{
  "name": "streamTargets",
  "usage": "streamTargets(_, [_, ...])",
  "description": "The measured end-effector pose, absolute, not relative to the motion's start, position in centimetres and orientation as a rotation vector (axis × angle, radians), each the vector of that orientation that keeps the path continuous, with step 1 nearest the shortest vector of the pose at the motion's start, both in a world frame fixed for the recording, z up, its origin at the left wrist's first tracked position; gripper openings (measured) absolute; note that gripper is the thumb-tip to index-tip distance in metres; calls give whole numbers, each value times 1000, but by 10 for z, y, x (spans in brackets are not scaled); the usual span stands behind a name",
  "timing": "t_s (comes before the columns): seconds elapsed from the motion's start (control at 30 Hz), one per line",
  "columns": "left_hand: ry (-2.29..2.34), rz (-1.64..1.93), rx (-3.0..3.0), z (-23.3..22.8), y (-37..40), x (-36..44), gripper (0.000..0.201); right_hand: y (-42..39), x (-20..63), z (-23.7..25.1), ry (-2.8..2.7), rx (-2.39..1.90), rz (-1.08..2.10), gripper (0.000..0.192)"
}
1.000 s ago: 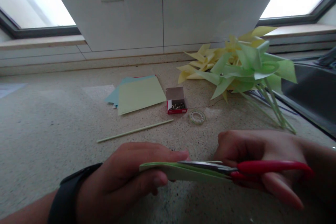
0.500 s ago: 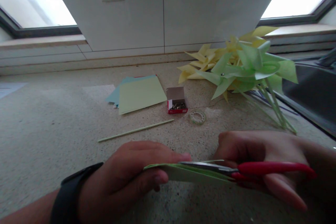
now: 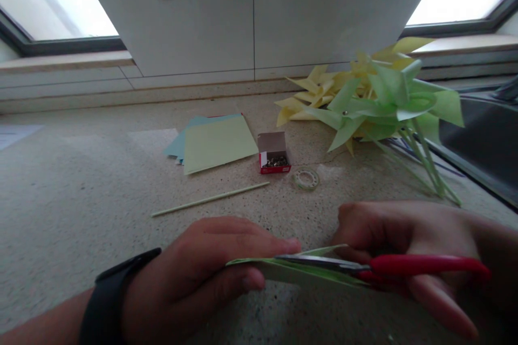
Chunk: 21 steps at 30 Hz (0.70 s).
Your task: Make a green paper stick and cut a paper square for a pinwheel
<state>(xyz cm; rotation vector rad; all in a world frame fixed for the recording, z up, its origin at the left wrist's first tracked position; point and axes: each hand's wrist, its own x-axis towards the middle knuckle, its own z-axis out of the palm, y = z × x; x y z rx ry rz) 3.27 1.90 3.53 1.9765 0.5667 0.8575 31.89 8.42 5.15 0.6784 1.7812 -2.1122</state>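
My left hand (image 3: 202, 275), with a black band at the wrist, pinches a light green sheet of paper (image 3: 283, 271) held nearly edge-on above the counter. My right hand (image 3: 408, 259) grips red-handled scissors (image 3: 421, 267); their metal blades lie along the paper's top edge, pointing left toward my left fingertips. A flap of the paper lifts just above the blades.
On the speckled counter lie a thin green stick (image 3: 210, 199), a stack of coloured paper sheets (image 3: 216, 143), an open red box of pins (image 3: 274, 155) and a roll of clear tape (image 3: 306, 178). Green and yellow paper pinwheels (image 3: 376, 102) are heaped at the back right, beside a dark sink (image 3: 481, 145).
The hands, paper and scissors have shifted slightly right and down. A paper flap has lifted above the blades.
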Motion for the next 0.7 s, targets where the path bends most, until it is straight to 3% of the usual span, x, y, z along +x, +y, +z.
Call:
streamTargets(0.43, [510, 827, 1933, 34, 19, 33, 38, 88, 324, 52, 1846, 725, -2019, 85])
streamTargets(0.7, [526, 822, 1911, 35, 19, 33, 39, 84, 331, 46, 1769, 654, -2164, 73])
